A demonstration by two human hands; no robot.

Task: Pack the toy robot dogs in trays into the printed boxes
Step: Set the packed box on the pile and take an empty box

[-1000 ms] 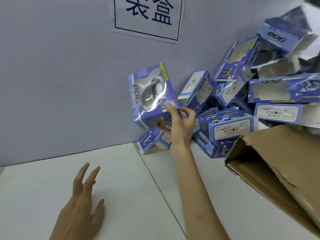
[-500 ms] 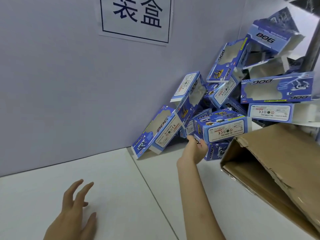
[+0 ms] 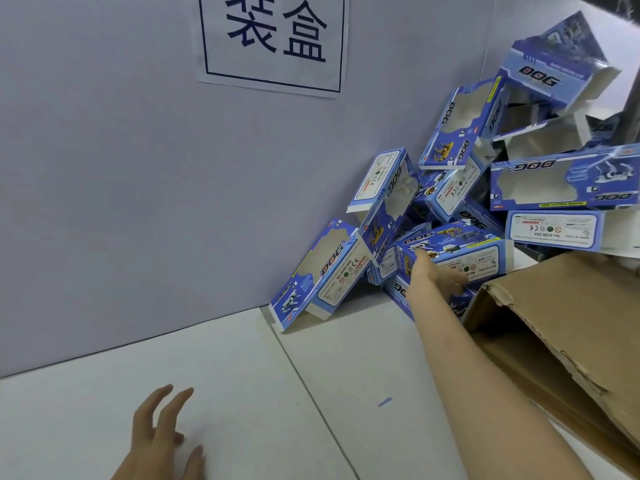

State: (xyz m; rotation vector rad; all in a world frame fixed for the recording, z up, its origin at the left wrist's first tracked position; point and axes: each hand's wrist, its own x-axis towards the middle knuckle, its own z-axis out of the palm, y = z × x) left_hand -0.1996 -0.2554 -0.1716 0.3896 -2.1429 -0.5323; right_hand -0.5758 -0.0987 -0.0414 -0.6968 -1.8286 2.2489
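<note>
A heap of blue printed "DOG" boxes [image 3: 519, 188] is piled in the far right corner against the grey wall, several with empty windows and open end flaps. My right hand [image 3: 434, 273] reaches into the heap and grips one low box [image 3: 464, 249], thumb on its top edge and fingers blurred across its front face. Another box [image 3: 322, 275] leans against the wall at the heap's left end. My left hand [image 3: 162, 434] hovers open with spread fingers over the white table [image 3: 242, 375] at the lower left. No toy dog or tray is visible.
A brown cardboard carton [image 3: 561, 327] with a torn flap lies on its side at the right, close beside my right forearm. A paper sign [image 3: 270, 39] hangs on the wall. A small blue scrap [image 3: 384, 402] lies on the table near a seam.
My right hand let go of the windowed box with a dog, which is no longer in view. It dropped to the heap and closed on a low box. My left hand barely moved.
</note>
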